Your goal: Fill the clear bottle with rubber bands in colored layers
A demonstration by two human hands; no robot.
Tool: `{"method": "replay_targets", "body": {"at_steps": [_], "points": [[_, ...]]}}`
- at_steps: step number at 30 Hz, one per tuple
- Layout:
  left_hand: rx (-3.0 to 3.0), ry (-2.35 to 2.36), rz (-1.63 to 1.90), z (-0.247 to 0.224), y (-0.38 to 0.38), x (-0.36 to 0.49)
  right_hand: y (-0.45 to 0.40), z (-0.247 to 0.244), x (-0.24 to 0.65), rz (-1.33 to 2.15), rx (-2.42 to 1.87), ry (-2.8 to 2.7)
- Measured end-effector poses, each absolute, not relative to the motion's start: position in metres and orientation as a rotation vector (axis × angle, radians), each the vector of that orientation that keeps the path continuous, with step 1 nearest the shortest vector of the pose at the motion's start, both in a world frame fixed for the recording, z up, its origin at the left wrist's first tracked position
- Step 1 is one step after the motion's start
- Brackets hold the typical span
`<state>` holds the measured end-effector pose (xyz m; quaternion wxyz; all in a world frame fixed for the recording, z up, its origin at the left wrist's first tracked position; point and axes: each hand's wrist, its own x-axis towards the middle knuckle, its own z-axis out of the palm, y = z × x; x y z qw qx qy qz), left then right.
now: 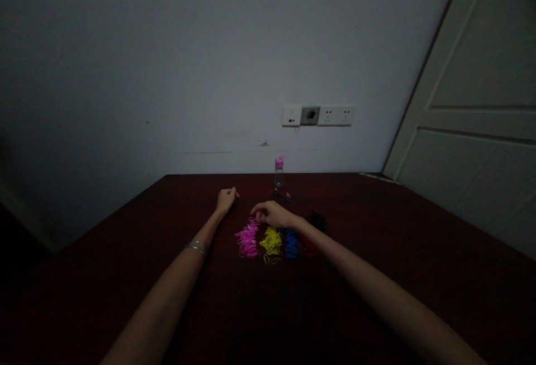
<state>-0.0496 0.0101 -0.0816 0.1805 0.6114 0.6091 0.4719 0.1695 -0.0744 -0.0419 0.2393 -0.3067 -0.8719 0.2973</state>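
Observation:
Loose small elastic bands lie sorted by colour on the dark table. My right hand (273,214) reaches over them, fingertips bent down at the far end of the pink bands (247,240). Those fingers look drawn together, and what they hold, if anything, is too small to make out. Beneath the same wrist are the yellow bands (272,240) and blue bands (291,244); red bands (309,246) are partly covered by the forearm. Left of the piles, my left hand (226,200) rests on the tabletop in a loose fist, no object visible in it.
Behind the piles, near the wall, stands a small clear bottle with a pink cap (279,172). Two little colourful items (288,197) lie before it. A black heap (317,221) sits beyond my right forearm. Wall sockets (336,115) and a pale door (481,130) border the table.

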Motion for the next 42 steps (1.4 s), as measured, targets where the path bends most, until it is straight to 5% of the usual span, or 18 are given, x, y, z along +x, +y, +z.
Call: {"method": "replay_targets", "body": {"at_steps": [13,21,42], "points": [[1.774,1.772,1.277,-0.077,0.006,-0.047,-0.033,-0.044,0.282,0.441,-1.175,-2.08],[1.833,1.789,1.225,-0.076,0.007,-0.046,-0.042,-0.073,0.369,-0.168,-1.748,-2.203],[2.524,1.433,0.528,-0.045,0.011,0.055,-0.053,-0.087,0.374,-0.175,-1.757,-2.099]]}}
